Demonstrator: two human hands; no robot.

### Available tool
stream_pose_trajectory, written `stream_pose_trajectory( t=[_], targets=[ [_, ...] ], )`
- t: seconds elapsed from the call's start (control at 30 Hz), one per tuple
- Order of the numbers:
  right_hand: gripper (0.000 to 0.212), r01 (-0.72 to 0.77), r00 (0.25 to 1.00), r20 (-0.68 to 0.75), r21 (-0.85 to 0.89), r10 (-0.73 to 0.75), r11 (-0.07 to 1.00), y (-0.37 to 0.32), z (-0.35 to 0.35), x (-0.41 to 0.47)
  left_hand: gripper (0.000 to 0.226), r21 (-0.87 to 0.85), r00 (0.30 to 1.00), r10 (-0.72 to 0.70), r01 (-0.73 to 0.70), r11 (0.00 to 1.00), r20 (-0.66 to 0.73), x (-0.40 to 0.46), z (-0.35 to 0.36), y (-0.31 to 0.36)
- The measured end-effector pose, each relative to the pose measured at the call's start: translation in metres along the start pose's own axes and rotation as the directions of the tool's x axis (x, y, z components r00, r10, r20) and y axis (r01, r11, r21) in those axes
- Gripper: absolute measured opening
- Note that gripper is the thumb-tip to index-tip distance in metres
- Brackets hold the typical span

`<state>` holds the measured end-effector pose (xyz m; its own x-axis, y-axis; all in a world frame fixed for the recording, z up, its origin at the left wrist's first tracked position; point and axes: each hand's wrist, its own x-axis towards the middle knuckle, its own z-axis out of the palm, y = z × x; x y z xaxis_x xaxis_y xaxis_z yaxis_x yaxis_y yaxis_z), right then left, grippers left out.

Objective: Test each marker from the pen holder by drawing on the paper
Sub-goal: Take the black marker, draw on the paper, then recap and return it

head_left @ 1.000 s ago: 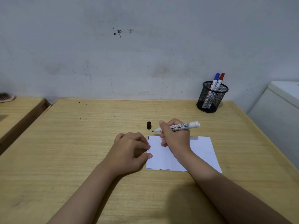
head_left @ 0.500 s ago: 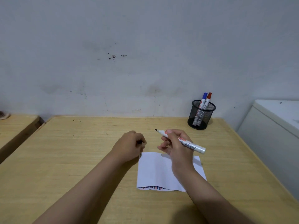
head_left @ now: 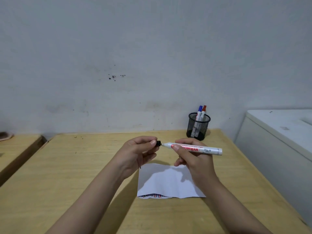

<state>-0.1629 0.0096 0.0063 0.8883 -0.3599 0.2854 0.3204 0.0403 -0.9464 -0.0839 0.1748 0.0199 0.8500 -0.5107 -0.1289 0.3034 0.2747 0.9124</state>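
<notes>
Head view: my right hand (head_left: 194, 159) grips the white marker (head_left: 194, 148), fingers (head_left: 176, 147) wrapped closed around the barrel, body lying roughly level, nib pointing toward my left hand (head_left: 136, 153). Left fingers (head_left: 153, 142) pinch the black cap (head_left: 158, 143), held right at the nib; can't tell if it's touching or partly on. Both hands raised above the surface (head_left: 84, 166). Paper (head_left: 162, 181) lies flat below and between my hands, a short black mark at its far-left corner, striped colour marks along its near edge. Mesh pen holder (head_left: 197, 126) stands beyond my right hand near the wall, well apart, holding a blue-capped marker (head_left: 199, 112) and a red-capped marker (head_left: 204, 111), upright, side by side.
</notes>
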Motion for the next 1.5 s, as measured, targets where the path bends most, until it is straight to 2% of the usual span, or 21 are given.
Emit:
stream_pose_trajectory(
  t=[0.27, 0.6, 0.67, 0.73, 0.8, 0.83, 0.87, 0.9, 0.93, 0.97, 1.0, 1.03, 1.07, 1.13, 1.2, 1.27, 1.33, 1.5],
  targets=[
    [0.01, 0.064, 0.995, 0.081, -0.044, -0.06, 0.997, -0.02, -0.002, -0.014, 0.018, 0.11, 0.998, 0.047, -0.051, 0.993, 0.045, -0.022, 0.015, 0.003],
    [0.017, 0.057, 0.989, 0.131, 0.095, -0.069, 0.994, -0.032, 0.002, -0.014, 0.016, 0.042, 0.98, 0.197, -0.198, 0.979, 0.014, -0.039, 0.026, 0.01],
    [0.022, 0.003, 0.987, 0.157, 0.136, -0.025, 0.991, -0.031, 0.005, -0.012, 0.018, 0.01, 0.971, 0.238, -0.237, 0.971, -0.018, -0.038, 0.027, 0.009],
    [0.031, -0.119, 0.98, 0.182, 0.181, 0.086, 0.976, -0.029, 0.01, -0.008, 0.017, -0.027, 0.958, 0.278, -0.281, 0.959, -0.076, -0.036, 0.031, 0.007],
    [0.035, -0.23, 0.961, 0.18, 0.109, 0.209, 0.967, -0.031, 0.01, -0.003, 0.013, -0.017, 0.932, 0.331, -0.337, 0.942, -0.149, -0.032, 0.033, 0.005],
    [0.031, -0.215, 0.965, 0.155, 0.017, 0.21, 0.976, -0.032, 0.008, -0.001, 0.012, 0.012, 0.914, 0.362, -0.366, 0.931, -0.183, -0.03, 0.033, 0.006],
    [0.023, -0.127, 0.984, 0.116, -0.104, 0.138, 0.987, -0.031, 0.005, 0.001, 0.011, 0.052, 0.895, 0.391, -0.39, 0.92, -0.214, -0.028, 0.033, 0.007],
    [0.017, 0.044, 0.997, 0.078, -0.267, -0.024, 0.963, -0.03, -0.001, 0.003, 0.01, 0.098, 0.877, 0.417, -0.405, 0.909, -0.238, -0.025, 0.032, 0.008],
    [0.014, 0.25, 0.967, 0.069, -0.462, -0.246, 0.851, -0.03, -0.007, 0.005, 0.01, 0.141, 0.863, 0.437, -0.414, 0.899, -0.254, -0.023, 0.031, 0.009],
    [0.014, 0.416, 0.887, 0.121, -0.627, -0.446, 0.658, -0.03, -0.014, 0.008, 0.009, 0.175, 0.853, 0.452, -0.419, 0.891, -0.262, -0.02, 0.031, 0.01],
    [0.018, 0.507, 0.804, 0.197, -0.719, -0.561, 0.474, -0.031, -0.02, 0.013, 0.009, 0.202, 0.847, 0.462, -0.42, 0.885, -0.262, -0.018, 0.033, 0.011],
    [0.024, 0.536, 0.766, 0.258, -0.762, -0.589, 0.363, -0.033, -0.025, 0.018, 0.009, 0.225, 0.846, 0.469, -0.42, 0.879, -0.254, -0.015, 0.037, 0.012],
    [0.028, 0.545, 0.757, 0.304, -0.782, -0.578, 0.303, -0.035, -0.029, 0.024, 0.009, 0.243, 0.847, 0.475, -0.421, 0.874, -0.238, -0.012, 0.042, 0.012],
    [0.03, 0.587, 0.738, 0.41, -0.782, -0.537, 0.21, -0.038, -0.035, 0.037, 0.009, 0.269, 0.854, 0.481, -0.424, 0.865, -0.199, -0.005, 0.053, 0.014],
    [0.023, 0.653, 0.698, 0.513, -0.742, -0.5, 0.15, -0.037, -0.041, 0.046, 0.008, 0.292, 0.857, 0.489, -0.432, 0.853, -0.16, 0.004, 0.062, 0.016],
    [0.022, 0.67, 0.707, 0.533, -0.716, -0.466, 0.197, -0.037, -0.046, 0.051, 0.011, 0.316, 0.86, 0.496, -0.44, 0.84, -0.121, 0.013, 0.068, 0.02],
    [0.036, 0.632, 0.744, 0.467, -0.725, -0.477, 0.275, -0.04, -0.056, 0.059, 0.016, 0.327, 0.867, 0.493, -0.446, 0.833, -0.073, 0.027, 0.074, 0.022],
    [0.067, 0.441, 0.862, 0.161, -0.706, -0.481, 0.554, -0.062, -0.091, 0.104, 0.019, 0.539, 0.853, 0.52, -0.416, 0.732, -0.048, 0.077, 0.093, 0.016]
  ],
)
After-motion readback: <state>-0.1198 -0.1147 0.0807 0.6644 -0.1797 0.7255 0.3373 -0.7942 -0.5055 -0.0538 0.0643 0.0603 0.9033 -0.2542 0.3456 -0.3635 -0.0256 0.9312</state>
